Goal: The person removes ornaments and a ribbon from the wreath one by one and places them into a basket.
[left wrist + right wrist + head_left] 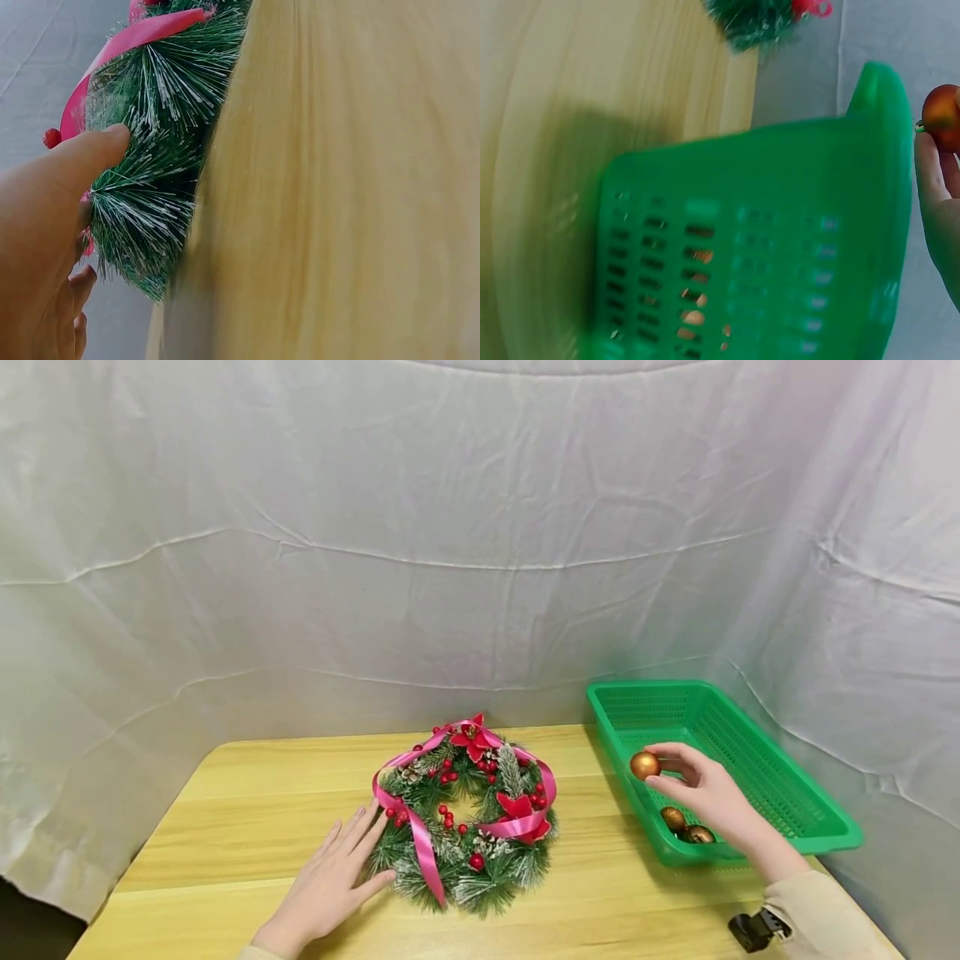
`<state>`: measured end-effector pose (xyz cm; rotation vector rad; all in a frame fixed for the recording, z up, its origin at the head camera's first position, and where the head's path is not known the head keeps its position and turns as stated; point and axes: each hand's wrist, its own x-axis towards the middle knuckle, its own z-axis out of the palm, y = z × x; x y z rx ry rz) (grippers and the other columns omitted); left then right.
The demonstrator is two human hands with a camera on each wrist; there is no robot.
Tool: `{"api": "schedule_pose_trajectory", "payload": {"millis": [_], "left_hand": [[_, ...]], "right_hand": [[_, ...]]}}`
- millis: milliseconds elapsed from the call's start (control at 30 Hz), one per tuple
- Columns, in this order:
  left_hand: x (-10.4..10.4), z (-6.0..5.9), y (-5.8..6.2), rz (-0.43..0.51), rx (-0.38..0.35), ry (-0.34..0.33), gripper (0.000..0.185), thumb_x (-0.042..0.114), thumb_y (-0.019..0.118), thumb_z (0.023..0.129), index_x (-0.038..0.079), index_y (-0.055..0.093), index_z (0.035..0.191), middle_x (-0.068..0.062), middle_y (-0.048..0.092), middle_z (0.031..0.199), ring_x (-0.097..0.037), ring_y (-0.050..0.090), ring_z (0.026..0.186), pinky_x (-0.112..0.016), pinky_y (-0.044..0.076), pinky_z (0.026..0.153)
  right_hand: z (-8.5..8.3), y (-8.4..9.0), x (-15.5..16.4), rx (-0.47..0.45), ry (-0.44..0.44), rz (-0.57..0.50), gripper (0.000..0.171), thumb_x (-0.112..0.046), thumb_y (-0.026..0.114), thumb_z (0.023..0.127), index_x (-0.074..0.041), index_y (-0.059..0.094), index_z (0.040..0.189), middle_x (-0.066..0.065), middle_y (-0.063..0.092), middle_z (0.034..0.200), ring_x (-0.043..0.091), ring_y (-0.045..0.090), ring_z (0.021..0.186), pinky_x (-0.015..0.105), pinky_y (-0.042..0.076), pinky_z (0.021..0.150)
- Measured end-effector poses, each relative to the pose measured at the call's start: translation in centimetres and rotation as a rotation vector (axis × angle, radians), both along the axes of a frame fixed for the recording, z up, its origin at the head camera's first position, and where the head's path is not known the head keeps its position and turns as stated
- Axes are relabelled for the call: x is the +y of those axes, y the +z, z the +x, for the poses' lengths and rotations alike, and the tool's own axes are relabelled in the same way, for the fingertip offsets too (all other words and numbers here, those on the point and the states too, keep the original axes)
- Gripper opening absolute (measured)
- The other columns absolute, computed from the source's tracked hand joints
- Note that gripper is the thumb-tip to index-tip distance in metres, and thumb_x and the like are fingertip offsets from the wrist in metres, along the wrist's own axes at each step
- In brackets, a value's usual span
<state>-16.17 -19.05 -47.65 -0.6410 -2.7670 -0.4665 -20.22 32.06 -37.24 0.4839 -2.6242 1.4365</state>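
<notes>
A green Christmas wreath (480,881) with red berries, red flowers and snowy tips lies on the table. Pink ribbon (423,856) winds loosely over it. At its left edge rests my left hand (330,877), fingers straight and spread, fingertips at the greenery; in the left wrist view the thumb lies along the needles. My right hand (708,789) pinches a shiny gold bauble (645,766) between thumb and fingers, over the near left rim of the green basket (750,743). The right wrist view shows the bauble (941,118) with its small hanging cap beside the basket wall.
More gold-brown baubles (673,818) lie in the near corner of the basket. The wooden table (247,802) stretches to both sides of the wreath. A grey-white cloth (450,568) hangs behind it and along the sides.
</notes>
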Motion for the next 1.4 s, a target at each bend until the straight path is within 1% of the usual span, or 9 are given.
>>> {"api": "schedule_pose_trajectory", "payload": {"millis": [167, 333, 467, 633, 700, 867, 1033, 1167, 1400], "left_hand": [[0.0, -0.1, -0.1, -0.002, 0.003, -0.002, 0.08, 0.061, 0.05, 0.09, 0.017, 0.026, 0.152, -0.003, 0.014, 0.159, -0.028, 0.022, 0.142, -0.042, 0.008, 0.117], [0.0, -0.1, -0.2, 0.004, 0.023, -0.011, 0.079, 0.06, 0.051, 0.09, 0.016, 0.028, 0.152, -0.004, 0.016, 0.159, -0.029, 0.023, 0.141, -0.029, -0.004, 0.116], [0.0, -0.1, -0.3, -0.006, 0.029, -0.01, 0.079, 0.06, 0.05, 0.09, 0.016, 0.027, 0.152, -0.004, 0.016, 0.159, -0.029, 0.023, 0.141, -0.028, -0.005, 0.115], [-0.1, -0.1, -0.3, -0.005, 0.013, -0.011, 0.08, 0.061, 0.05, 0.09, 0.017, 0.025, 0.152, -0.003, 0.014, 0.159, -0.029, 0.022, 0.141, -0.026, -0.008, 0.114], [-0.1, -0.1, -0.3, -0.005, 0.013, -0.009, 0.08, 0.061, 0.05, 0.09, 0.017, 0.025, 0.152, -0.003, 0.014, 0.159, -0.029, 0.022, 0.141, -0.031, -0.003, 0.116], [-0.1, -0.2, -0.3, -0.014, 0.012, -0.001, 0.08, 0.061, 0.05, 0.09, 0.018, 0.026, 0.152, -0.002, 0.015, 0.159, -0.028, 0.023, 0.141, -0.049, 0.017, 0.114], [-0.1, -0.2, -0.3, -0.017, 0.012, -0.002, 0.08, 0.062, 0.05, 0.09, 0.018, 0.026, 0.152, -0.002, 0.014, 0.159, -0.028, 0.023, 0.141, -0.05, 0.018, 0.114], [-0.2, -0.1, -0.3, -0.011, 0.013, -0.005, 0.08, 0.061, 0.05, 0.09, 0.018, 0.025, 0.152, -0.003, 0.014, 0.159, -0.028, 0.022, 0.142, -0.039, 0.007, 0.117], [-0.1, -0.2, -0.3, -0.003, 0.012, -0.008, 0.08, 0.061, 0.05, 0.09, 0.017, 0.025, 0.152, -0.004, 0.015, 0.159, -0.029, 0.022, 0.141, -0.033, -0.001, 0.117]], "right_hand": [[0.0, -0.4, 1.4, -0.012, -0.028, 0.019, 0.044, -0.025, 0.065, 0.092, -0.013, 0.052, 0.133, 0.009, 0.061, 0.122, 0.013, 0.063, 0.104, 0.02, 0.05, 0.082], [-0.2, -0.7, 2.4, 0.002, -0.054, 0.069, 0.045, -0.025, 0.065, 0.092, -0.01, 0.051, 0.133, 0.012, 0.058, 0.124, 0.003, 0.06, 0.104, 0.02, 0.051, 0.08], [-0.5, -1.2, 3.4, -0.013, -0.075, 0.119, 0.046, -0.028, 0.064, 0.093, -0.01, 0.051, 0.133, 0.012, 0.058, 0.125, -0.004, 0.055, 0.105, 0.023, 0.051, 0.078], [-0.9, -1.6, 4.8, -0.088, -0.087, 0.13, 0.048, -0.03, 0.064, 0.092, -0.008, 0.05, 0.133, 0.014, 0.06, 0.12, 0.002, 0.059, 0.1, 0.026, 0.051, 0.078], [-1.0, -1.7, 5.2, -0.111, -0.099, 0.132, 0.049, -0.031, 0.065, 0.092, -0.008, 0.051, 0.132, 0.015, 0.06, 0.12, 0.002, 0.059, 0.099, 0.025, 0.05, 0.079], [-1.2, -1.8, 5.8, -0.113, -0.101, 0.156, 0.049, -0.029, 0.067, 0.091, -0.005, 0.053, 0.13, 0.018, 0.058, 0.123, -0.001, 0.058, 0.099, 0.025, 0.051, 0.077], [-1.3, -2.0, 6.3, -0.132, -0.075, 0.172, 0.048, -0.025, 0.068, 0.09, -0.001, 0.052, 0.129, 0.021, 0.057, 0.122, 0.017, 0.061, 0.103, 0.027, 0.053, 0.075], [-1.4, -2.2, 6.5, -0.136, -0.074, 0.205, 0.05, -0.026, 0.068, 0.09, 0.0, 0.052, 0.13, 0.021, 0.057, 0.122, 0.035, 0.059, 0.107, 0.028, 0.053, 0.075], [-1.4, -2.4, 6.6, -0.118, -0.08, 0.239, 0.047, -0.022, 0.067, 0.091, 0.002, 0.052, 0.128, 0.023, 0.058, 0.119, 0.041, 0.058, 0.107, 0.027, 0.053, 0.073]]}}
